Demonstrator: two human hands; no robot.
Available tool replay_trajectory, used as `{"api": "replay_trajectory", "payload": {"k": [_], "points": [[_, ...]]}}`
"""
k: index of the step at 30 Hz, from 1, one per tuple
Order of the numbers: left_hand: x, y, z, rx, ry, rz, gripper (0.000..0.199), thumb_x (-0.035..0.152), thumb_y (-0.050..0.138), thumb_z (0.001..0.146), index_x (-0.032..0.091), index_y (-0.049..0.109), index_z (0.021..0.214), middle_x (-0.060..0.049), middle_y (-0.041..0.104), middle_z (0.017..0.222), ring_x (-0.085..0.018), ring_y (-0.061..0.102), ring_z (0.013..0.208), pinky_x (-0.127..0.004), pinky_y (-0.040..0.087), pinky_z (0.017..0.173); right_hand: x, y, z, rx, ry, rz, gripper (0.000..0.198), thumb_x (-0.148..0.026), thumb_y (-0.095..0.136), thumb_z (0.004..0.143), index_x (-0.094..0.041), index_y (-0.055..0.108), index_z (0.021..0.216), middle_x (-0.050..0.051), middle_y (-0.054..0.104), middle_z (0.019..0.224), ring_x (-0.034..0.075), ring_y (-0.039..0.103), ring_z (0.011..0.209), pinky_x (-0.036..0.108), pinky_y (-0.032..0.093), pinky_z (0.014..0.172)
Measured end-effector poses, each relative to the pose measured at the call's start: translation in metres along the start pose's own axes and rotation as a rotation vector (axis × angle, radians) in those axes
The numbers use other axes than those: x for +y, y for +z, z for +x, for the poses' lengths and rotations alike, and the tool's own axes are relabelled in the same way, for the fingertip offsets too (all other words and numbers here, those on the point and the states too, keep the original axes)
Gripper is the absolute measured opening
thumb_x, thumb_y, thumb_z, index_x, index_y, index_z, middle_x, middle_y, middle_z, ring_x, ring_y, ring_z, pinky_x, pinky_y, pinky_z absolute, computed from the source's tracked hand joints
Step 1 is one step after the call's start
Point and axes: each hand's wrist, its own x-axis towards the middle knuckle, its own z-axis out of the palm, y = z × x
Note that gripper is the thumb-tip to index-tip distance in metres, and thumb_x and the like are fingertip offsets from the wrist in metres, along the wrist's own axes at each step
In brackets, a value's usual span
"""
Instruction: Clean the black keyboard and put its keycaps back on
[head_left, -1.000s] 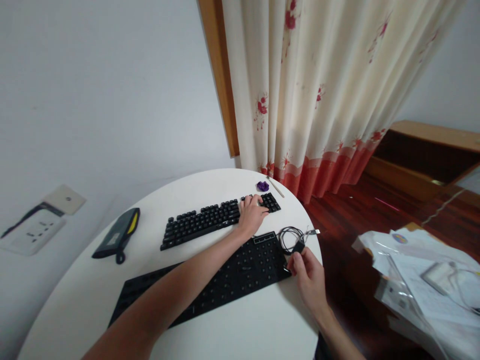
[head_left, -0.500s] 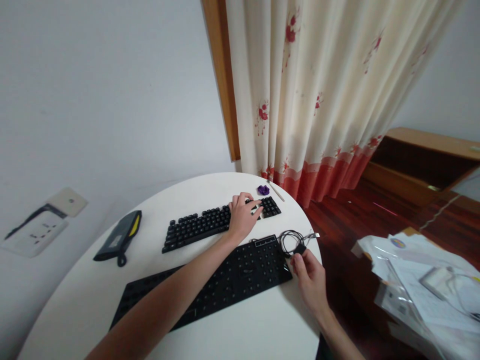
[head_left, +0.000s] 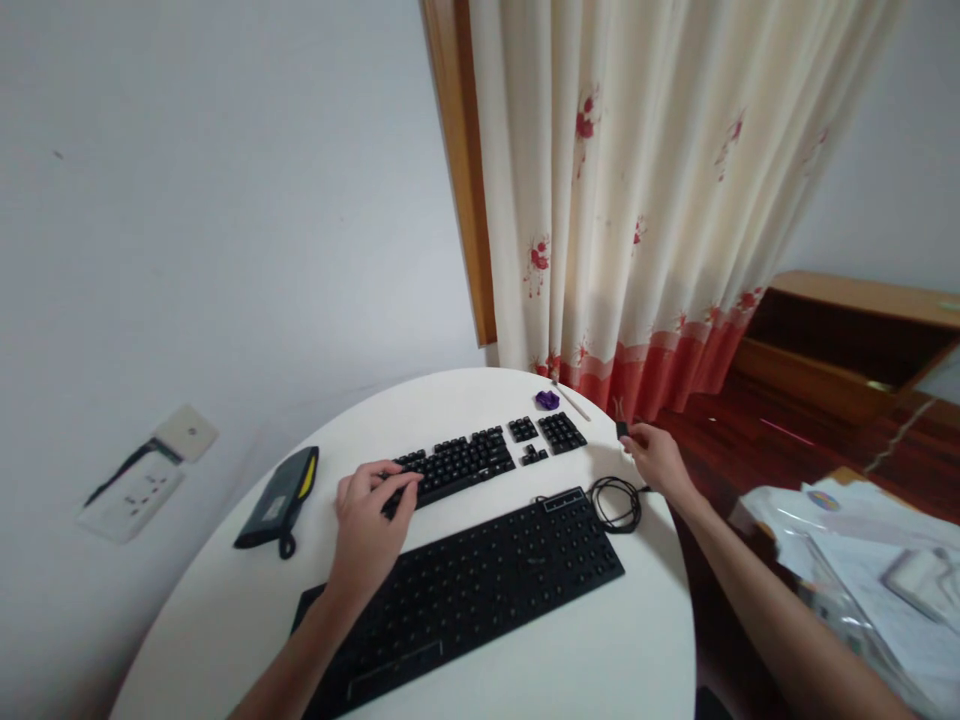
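Observation:
Loose black keycaps [head_left: 461, 465] are laid out in keyboard order on the white round table [head_left: 540, 650]. At their left end rests my left hand [head_left: 373, 520], fingers bent and apart over the keycaps, apparently touching them. In front lies a black keyboard [head_left: 487, 570] with its key switches bare, partly covered by my left forearm. My right hand [head_left: 654, 458], past the keycaps at the right table edge, pinches a small black tool with wire prongs, which looks like a keycap puller [head_left: 622, 420]. Below it sits the coiled black cable [head_left: 616, 505], beside the keyboard.
A purple crumpled item [head_left: 547, 400] and a thin pale stick-like tool [head_left: 574, 402] lie at the far edge. On the left is a dark pouch [head_left: 281, 500] with yellow trim. A wall socket [head_left: 139, 490], a curtain [head_left: 622, 200] and a plastic-covered pile [head_left: 862, 560] surround the table.
My left hand has gone from the right part of the keycaps to their left end. My right hand has moved up and away from the coiled cable, still holding the tool. The view has shifted.

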Motion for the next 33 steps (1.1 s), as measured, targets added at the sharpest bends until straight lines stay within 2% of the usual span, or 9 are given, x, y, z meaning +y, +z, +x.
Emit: {"api": "replay_trajectory", "payload": {"k": [3,6,8,10,12,17,24,29,33], "points": [[-0.019,-0.008,-0.011,0.03,-0.025,-0.013,0.022,0.036,0.055,0.089,0.026,0.074,0.089,-0.006,0.061,0.103,-0.025,0.056,0.092,-0.045,0.043,0.092,0.013,0.013,0.037,-0.068,0.055,-0.087,0.018,-0.024,0.062,0.082,-0.016,0.073,0.07,0.008,0.07,0.066,0.021,0.064,0.066,0.028,0.04,0.06],[-0.031,-0.012,-0.021,0.049,-0.039,-0.032,0.022,0.038,0.054,0.09,0.026,0.073,0.088,-0.006,0.061,0.102,-0.026,0.057,0.095,-0.045,0.043,0.092,0.022,0.023,0.059,-0.125,0.112,-0.164,0.018,-0.023,0.065,0.084,-0.012,0.074,0.072,0.01,0.071,0.072,0.022,0.066,0.072,0.028,0.043,0.063],[-0.037,-0.014,-0.027,0.053,-0.051,-0.045,0.023,0.038,0.054,0.09,0.026,0.073,0.088,-0.006,0.061,0.101,-0.027,0.057,0.097,-0.045,0.042,0.093,0.026,0.026,0.069,-0.158,0.14,-0.208,0.018,-0.028,0.066,0.089,-0.011,0.074,0.09,0.01,0.072,0.093,0.023,0.067,0.085,0.029,0.05,0.071],[-0.043,-0.016,-0.031,0.044,-0.065,-0.062,0.024,0.039,0.053,0.091,0.025,0.073,0.088,-0.006,0.061,0.1,-0.027,0.058,0.098,-0.045,0.042,0.093,0.028,0.028,0.077,-0.18,0.16,-0.246,0.028,-0.034,0.063,0.093,-0.014,0.066,0.113,0.009,0.066,0.116,0.024,0.065,0.099,0.036,0.055,0.082],[-0.048,-0.017,-0.034,0.037,-0.076,-0.08,0.025,0.04,0.053,0.091,0.025,0.073,0.089,-0.006,0.061,0.1,-0.026,0.058,0.097,-0.044,0.043,0.092,0.029,0.03,0.084,-0.187,0.169,-0.277,0.033,-0.036,0.061,0.095,-0.017,0.06,0.122,0.008,0.061,0.124,0.023,0.063,0.104,0.042,0.056,0.087],[-0.053,-0.021,-0.037,0.052,-0.099,-0.097,0.027,0.041,0.052,0.092,0.024,0.073,0.089,-0.006,0.061,0.101,-0.026,0.058,0.097,-0.043,0.042,0.091,0.023,0.036,0.095,-0.155,0.142,-0.318,0.014,-0.023,0.069,0.085,-0.012,0.075,0.092,0.014,0.073,0.095,0.024,0.067,0.093,0.03,0.05,0.078],[-0.059,-0.025,-0.035,0.084,-0.106,-0.088,0.026,0.039,0.053,0.093,0.023,0.073,0.091,-0.006,0.063,0.1,-0.025,0.059,0.097,-0.042,0.042,0.093,0.011,0.038,0.097,-0.109,0.11,-0.345,0.019,-0.026,0.069,0.08,-0.013,0.08,0.09,0.015,0.076,0.09,0.025,0.07,0.085,0.027,0.045,0.067],[-0.093,-0.032,-0.03,0.145,-0.221,-0.065,0.027,0.035,0.051,0.09,0.019,0.072,0.096,-0.007,0.068,0.101,-0.025,0.062,0.099,-0.04,0.046,0.097,-0.001,0.025,0.089,-0.065,0.107,-0.368,0.022,-0.031,0.064,0.083,-0.016,0.079,0.085,0.014,0.075,0.084,0.025,0.07,0.078,0.029,0.045,0.067],[-0.133,-0.045,-0.025,0.235,-0.455,-0.02,0.031,0.03,0.051,0.087,0.017,0.069,0.108,-0.008,0.071,0.111,-0.025,0.065,0.103,-0.038,0.049,0.097,-0.016,0.006,0.077,0.03,0.07,-0.362,0.039,-0.038,0.048,0.092,-0.012,0.076,0.102,0.02,0.074,0.099,0.03,0.069,0.088,0.035,0.046,0.071]]}}
